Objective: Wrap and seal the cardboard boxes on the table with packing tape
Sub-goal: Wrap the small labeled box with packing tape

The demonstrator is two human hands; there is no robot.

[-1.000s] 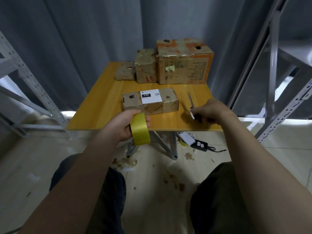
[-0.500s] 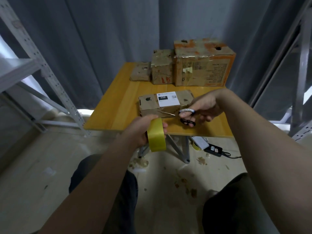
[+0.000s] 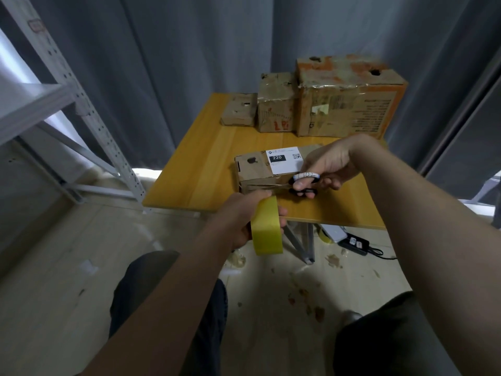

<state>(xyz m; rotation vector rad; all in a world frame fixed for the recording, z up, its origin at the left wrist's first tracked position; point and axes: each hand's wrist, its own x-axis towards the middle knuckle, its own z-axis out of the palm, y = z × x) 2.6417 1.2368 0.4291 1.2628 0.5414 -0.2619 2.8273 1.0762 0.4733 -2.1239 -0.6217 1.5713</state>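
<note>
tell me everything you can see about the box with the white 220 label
A long, low brown cardboard box, worn and creased, with a dark hole in its top near the left end. A white label on top carries a black patch reading 220 and a QR code. It lies flat near the front edge of the yellow wooden table. The right hand hides its right end, and the scissors it grips cross the near side; contact is unclear.

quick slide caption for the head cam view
Left hand holds a yellow tape roll while the right hand holds scissors near the labelled box on the table.
</note>
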